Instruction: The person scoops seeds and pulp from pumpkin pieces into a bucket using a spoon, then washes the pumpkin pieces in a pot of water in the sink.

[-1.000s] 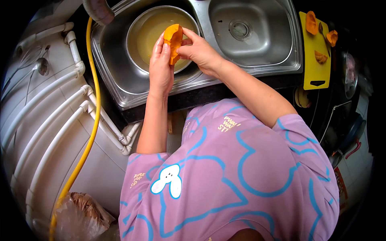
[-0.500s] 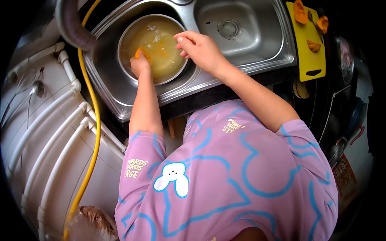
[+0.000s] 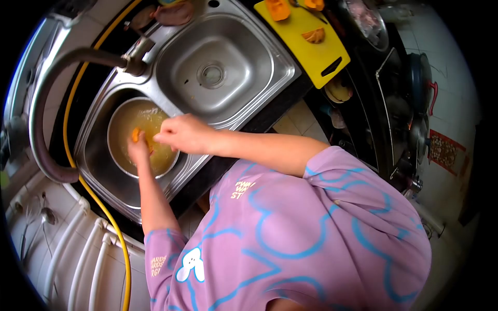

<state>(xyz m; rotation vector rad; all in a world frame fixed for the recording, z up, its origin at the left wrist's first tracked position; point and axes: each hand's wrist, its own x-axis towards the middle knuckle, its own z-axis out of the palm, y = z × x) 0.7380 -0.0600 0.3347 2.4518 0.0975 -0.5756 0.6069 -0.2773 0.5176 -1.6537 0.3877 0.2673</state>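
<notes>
A round metal pot [image 3: 111, 142] holding cloudy yellowish water [image 3: 150, 115] stands in the left basin [image 3: 93, 155] of the sink. My left hand [image 3: 138, 151] is over the pot's near-left part, its fingers wrapped round an orange pumpkin piece [image 3: 136, 133]. Close to its right, my right hand [image 3: 185, 133] hovers above the pot's right rim with curled fingers. Whatever those fingers may hold is hidden. Small orange bits show in the water, partly blurred.
The right basin [image 3: 241, 67] has a drain. A yellow cutting board [image 3: 332, 49] carries pumpkin wedges [image 3: 314, 36] and a knife or spoon. The curved faucet [image 3: 41, 103] and yellow hose [image 3: 66, 119] run along the left. A bowl of meat [image 3: 367, 23] is at upper right.
The view has turned, so sink and board appear tilted and further left. My right hand has come nearer my left hand, and its fingers are more tightly curled. The left still holds the pumpkin piece.
</notes>
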